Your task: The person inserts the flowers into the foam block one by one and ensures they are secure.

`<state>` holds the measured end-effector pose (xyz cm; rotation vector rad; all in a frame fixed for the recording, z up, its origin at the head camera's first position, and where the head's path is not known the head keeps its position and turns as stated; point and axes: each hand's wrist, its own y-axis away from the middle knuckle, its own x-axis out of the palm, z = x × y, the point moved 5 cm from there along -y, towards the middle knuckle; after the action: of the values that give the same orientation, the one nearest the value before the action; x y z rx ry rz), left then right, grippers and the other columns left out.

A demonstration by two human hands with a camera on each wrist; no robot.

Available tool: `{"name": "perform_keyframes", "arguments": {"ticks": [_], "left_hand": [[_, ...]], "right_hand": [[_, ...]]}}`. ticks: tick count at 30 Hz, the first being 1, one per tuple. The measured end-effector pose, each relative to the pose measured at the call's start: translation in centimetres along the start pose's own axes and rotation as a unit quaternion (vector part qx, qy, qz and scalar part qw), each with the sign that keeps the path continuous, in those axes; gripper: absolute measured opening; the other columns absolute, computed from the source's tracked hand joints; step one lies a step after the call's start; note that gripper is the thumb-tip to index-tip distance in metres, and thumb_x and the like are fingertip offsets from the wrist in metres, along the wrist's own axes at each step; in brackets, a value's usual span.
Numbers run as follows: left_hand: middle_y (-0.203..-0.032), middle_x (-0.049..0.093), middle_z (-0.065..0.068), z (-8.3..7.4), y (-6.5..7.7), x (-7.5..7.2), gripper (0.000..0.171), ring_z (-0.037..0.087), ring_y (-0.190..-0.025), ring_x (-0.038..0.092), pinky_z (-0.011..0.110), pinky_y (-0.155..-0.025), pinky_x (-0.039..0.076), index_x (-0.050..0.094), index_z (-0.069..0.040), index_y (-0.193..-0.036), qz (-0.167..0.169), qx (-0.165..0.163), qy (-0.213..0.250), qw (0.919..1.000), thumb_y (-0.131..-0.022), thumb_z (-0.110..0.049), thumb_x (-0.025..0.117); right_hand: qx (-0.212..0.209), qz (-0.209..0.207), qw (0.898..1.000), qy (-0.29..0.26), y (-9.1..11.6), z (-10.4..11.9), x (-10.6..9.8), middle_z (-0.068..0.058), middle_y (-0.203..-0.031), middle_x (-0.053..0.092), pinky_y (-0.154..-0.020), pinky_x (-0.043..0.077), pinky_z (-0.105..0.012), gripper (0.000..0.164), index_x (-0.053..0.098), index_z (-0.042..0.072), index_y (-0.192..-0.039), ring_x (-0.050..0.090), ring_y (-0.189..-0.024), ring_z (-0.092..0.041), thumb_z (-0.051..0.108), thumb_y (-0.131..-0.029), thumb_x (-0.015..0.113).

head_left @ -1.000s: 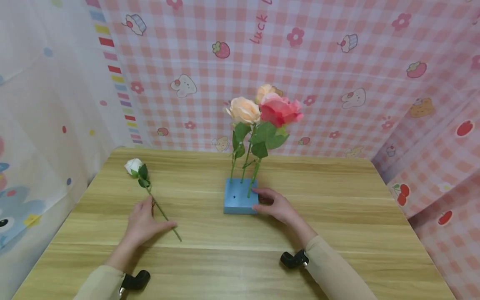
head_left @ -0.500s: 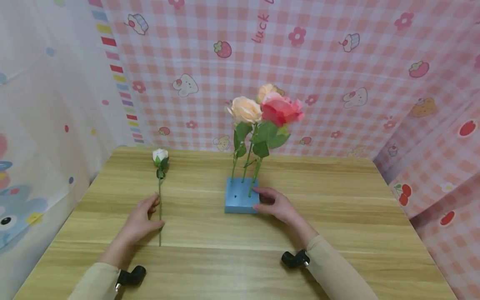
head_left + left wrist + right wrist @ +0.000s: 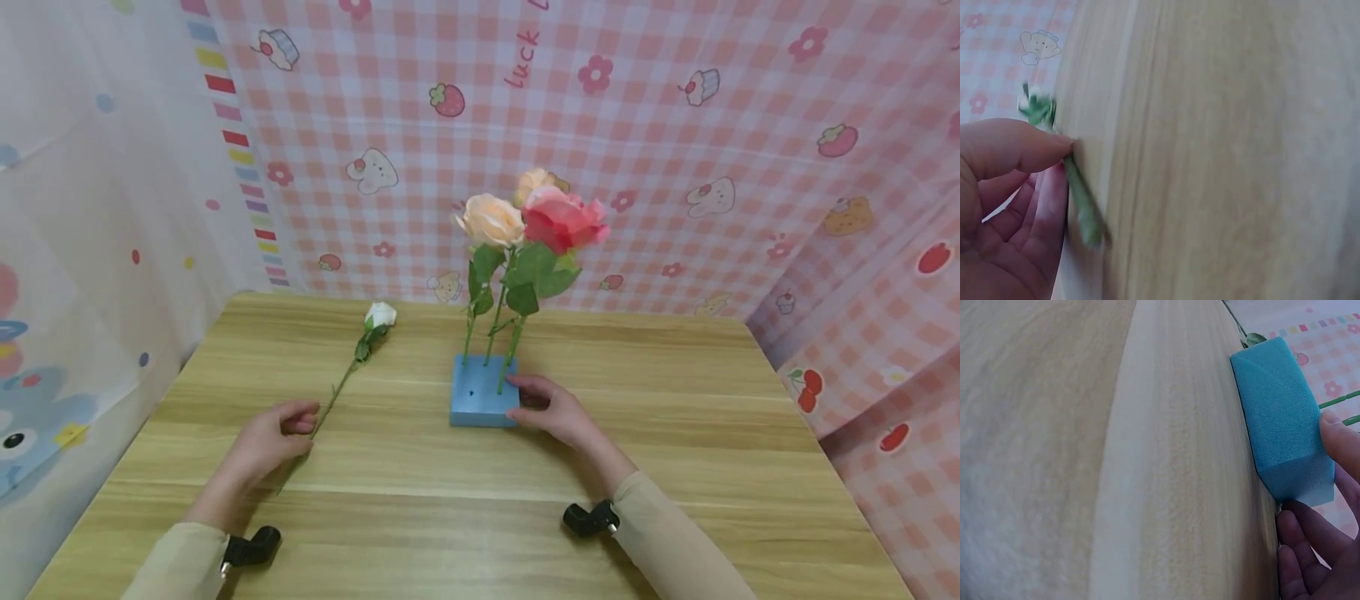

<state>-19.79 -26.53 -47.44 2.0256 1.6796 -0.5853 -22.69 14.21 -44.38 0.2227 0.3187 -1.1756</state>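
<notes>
My left hand (image 3: 266, 442) pinches the thin green stem of a white rose (image 3: 380, 315) between thumb and fingers. In the head view the bloom points away to the upper right, low over the table; in the left wrist view the stem end (image 3: 1090, 228) sticks out past my thumb. My right hand (image 3: 555, 412) grips the right side of a blue foam block (image 3: 476, 418), thumb at its upper edge in the right wrist view. Upright in the block stand peach roses (image 3: 491, 221) and a pink-red rose (image 3: 562, 218). A small dark hole (image 3: 471, 392) shows in its top.
The wood-grain table (image 3: 420, 533) carries the block near its middle. Behind it hangs a pink checked cloth (image 3: 480, 142) with printed figures, and a white cloth (image 3: 82, 217) hangs at the left. Black camera mounts (image 3: 253, 546) sit at both wrists.
The white rose has swung clockwise in my left hand, its bloom moving from the left towards the block while the hand shifted slightly left. My right hand has stayed on the block.
</notes>
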Motion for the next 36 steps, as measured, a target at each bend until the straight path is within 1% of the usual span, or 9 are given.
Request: {"name": "perform_keyframes", "arguments": {"ticks": [4, 8, 13, 16, 18, 23, 28, 33, 36], "left_hand": [[-0.106, 0.066, 0.015, -0.1, -0.2, 0.1, 0.048, 0.024, -0.095, 0.064, 0.02, -0.073, 0.053, 0.058, 0.01, -0.128, -0.012, -0.005, -0.013, 0.9998, -0.082, 0.005, 0.071], [-0.099, 0.067, 0.011, -0.4, -0.4, 0.3, 0.043, 0.017, -0.087, 0.063, 0.02, -0.071, 0.052, 0.062, 0.01, -0.123, -0.022, 0.002, -0.035, 0.9991, -0.081, 0.005, 0.07], [-0.096, 0.067, 0.007, -0.3, -0.6, 0.2, 0.039, 0.017, -0.084, 0.062, 0.021, -0.071, 0.052, 0.065, 0.007, -0.12, -0.032, 0.018, -0.047, 0.9982, -0.083, -0.002, 0.075], [-0.095, 0.067, 0.006, -0.1, -0.6, 0.2, 0.041, 0.017, -0.084, 0.061, 0.021, -0.071, 0.052, 0.066, 0.005, -0.119, -0.033, 0.027, -0.045, 0.9981, -0.082, -0.007, 0.08], [-0.094, 0.067, 0.005, -0.1, -0.6, 0.3, 0.042, 0.017, -0.084, 0.061, 0.022, -0.071, 0.052, 0.067, 0.005, -0.118, -0.032, 0.033, -0.051, 0.9976, -0.081, -0.009, 0.081], [-0.084, 0.064, -0.001, -0.6, -0.4, 0.4, 0.039, 0.015, -0.078, 0.057, 0.027, -0.069, 0.05, 0.069, 0.002, -0.118, -0.033, 0.053, -0.099, 0.9931, -0.081, -0.007, 0.08], [-0.079, 0.063, -0.007, -0.8, -0.3, 0.3, 0.037, 0.013, -0.075, 0.058, 0.034, -0.072, 0.05, 0.07, -0.002, -0.117, -0.034, 0.057, -0.138, 0.9882, -0.081, -0.006, 0.079], [-0.079, 0.065, -0.008, -0.8, -0.4, 0.1, 0.035, 0.012, -0.076, 0.06, 0.039, -0.075, 0.05, 0.072, -0.005, -0.116, -0.029, 0.056, -0.154, 0.986, -0.082, -0.008, 0.078], [-0.079, 0.065, -0.008, -0.7, -0.4, 0.0, 0.034, 0.012, -0.077, 0.059, 0.038, -0.075, 0.05, 0.072, -0.006, -0.116, -0.025, 0.053, -0.15, 0.987, -0.082, -0.011, 0.077]], "right_hand": [[0.0, 0.002, 1.0, 0.001, -0.1, 0.0, 0.1, -0.025, -0.139, 0.051, -0.105, 0.039, -0.056, 0.052, 0.053, -0.006, -0.137, 0.05, -0.124, -0.043, 0.002, -0.089, 0.072], [-0.001, 0.002, 1.0, 0.006, -0.1, -0.1, 0.0, -0.026, -0.139, 0.051, -0.104, 0.04, -0.057, 0.051, 0.053, -0.007, -0.137, 0.051, -0.123, -0.043, 0.002, -0.089, 0.072], [-0.002, -0.003, 1.0, 0.01, -0.7, -1.7, 0.0, -0.024, -0.139, 0.052, -0.104, 0.04, -0.056, 0.052, 0.054, -0.005, -0.137, 0.051, -0.123, -0.042, 0.005, -0.089, 0.073], [-0.001, -0.008, 1.0, 0.013, -1.2, -3.1, 0.0, -0.022, -0.14, 0.052, -0.104, 0.041, -0.054, 0.054, 0.054, -0.001, -0.139, 0.052, -0.123, -0.039, 0.008, -0.09, 0.074], [-0.003, -0.01, 1.0, 0.018, -1.3, -3.4, 0.0, -0.02, -0.14, 0.053, -0.104, 0.042, -0.053, 0.054, 0.055, 0.001, -0.139, 0.053, -0.123, -0.037, 0.01, -0.09, 0.074], [-0.003, -0.014, 1.0, 0.019, -1.3, -3.6, -0.1, -0.017, -0.139, 0.055, -0.104, 0.043, -0.05, 0.053, 0.057, 0.004, -0.138, 0.054, -0.122, -0.035, 0.013, -0.089, 0.075], [-0.005, -0.011, 1.0, 0.022, -1.3, -3.8, -0.1, -0.017, -0.138, 0.055, -0.104, 0.042, -0.05, 0.053, 0.057, 0.004, -0.138, 0.054, -0.122, -0.035, 0.014, -0.089, 0.076], [-0.004, -0.012, 1.0, 0.021, -1.4, -3.8, -0.1, -0.017, -0.138, 0.055, -0.104, 0.043, -0.05, 0.053, 0.057, 0.004, -0.137, 0.054, -0.122, -0.035, 0.013, -0.089, 0.076], [0.003, -0.012, 1.0, 0.02, -1.4, -3.9, -0.1, -0.015, -0.138, 0.055, -0.104, 0.043, -0.049, 0.054, 0.058, 0.005, -0.138, 0.054, -0.122, -0.034, 0.013, -0.088, 0.077]]}}
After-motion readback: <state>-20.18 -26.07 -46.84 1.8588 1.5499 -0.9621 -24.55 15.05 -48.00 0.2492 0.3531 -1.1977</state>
